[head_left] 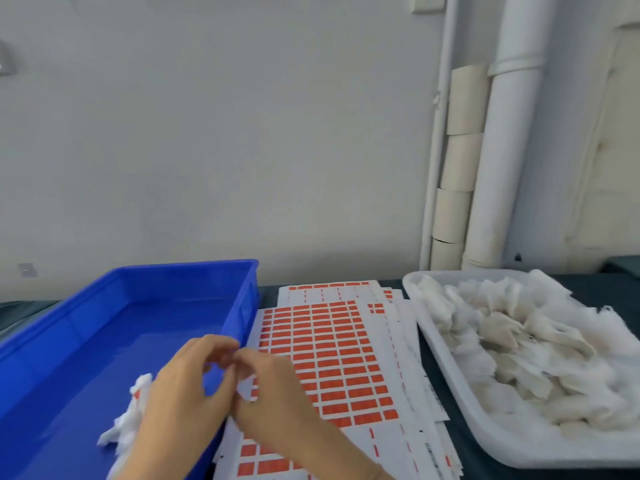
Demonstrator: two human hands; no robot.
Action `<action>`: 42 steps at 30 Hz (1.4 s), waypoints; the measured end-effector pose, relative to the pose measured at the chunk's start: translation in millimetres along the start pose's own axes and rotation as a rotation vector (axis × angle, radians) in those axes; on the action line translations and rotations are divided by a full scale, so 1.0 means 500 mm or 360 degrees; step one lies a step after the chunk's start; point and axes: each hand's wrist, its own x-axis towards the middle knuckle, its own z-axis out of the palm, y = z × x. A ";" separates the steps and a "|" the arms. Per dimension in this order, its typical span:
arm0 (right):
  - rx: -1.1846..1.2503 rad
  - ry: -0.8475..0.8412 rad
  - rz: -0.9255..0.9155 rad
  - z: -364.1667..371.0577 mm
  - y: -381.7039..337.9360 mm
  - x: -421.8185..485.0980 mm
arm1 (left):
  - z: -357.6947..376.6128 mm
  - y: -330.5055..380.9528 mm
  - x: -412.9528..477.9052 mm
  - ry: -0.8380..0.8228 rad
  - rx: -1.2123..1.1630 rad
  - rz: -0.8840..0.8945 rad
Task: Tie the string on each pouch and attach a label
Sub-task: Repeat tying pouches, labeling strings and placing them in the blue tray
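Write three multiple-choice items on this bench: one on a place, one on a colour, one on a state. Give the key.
1. Where does the heap of pouches lie?
A. in the blue bin
B. in the white tray
C. on the floor

2. What colour are the labels?
A. green
B. orange-red
C. black

3. How are the hands placed?
A. fingertips together
B. far apart
C. flat on the table

Key:
1 B: the tray at the right is piled with pouches.
2 B: the sheets carry rows of orange-red rectangles.
3 A: the left hand and right hand meet at curled fingertips.
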 end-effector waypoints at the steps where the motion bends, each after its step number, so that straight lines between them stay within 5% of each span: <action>1: -0.0024 0.0088 0.0029 -0.034 0.009 -0.015 | 0.028 0.031 0.007 -0.0033 -0.0067 0.0079; 11: -0.0426 0.0709 0.0410 -0.438 0.099 -0.234 | 0.335 0.288 0.017 -0.0622 -0.0599 0.0580; 16: -0.0723 0.0476 0.0860 -0.565 0.177 -0.315 | 0.462 0.353 0.013 -0.1082 -0.0546 0.0639; 25: -0.1494 -0.0344 0.1292 -0.636 0.223 -0.350 | 0.584 0.438 -0.022 -0.1648 -0.0051 0.0839; 30: -0.1706 -0.0239 0.1208 -0.632 0.251 -0.341 | 0.628 0.476 -0.042 -0.1539 0.0301 0.0928; 35: -0.1875 -0.0114 0.1119 -0.633 0.279 -0.340 | 0.649 0.477 -0.040 -0.1345 0.0229 0.0807; 42: -0.1100 0.0439 0.0943 -0.648 0.277 -0.327 | 0.609 0.442 0.006 -0.1191 -0.0208 0.0650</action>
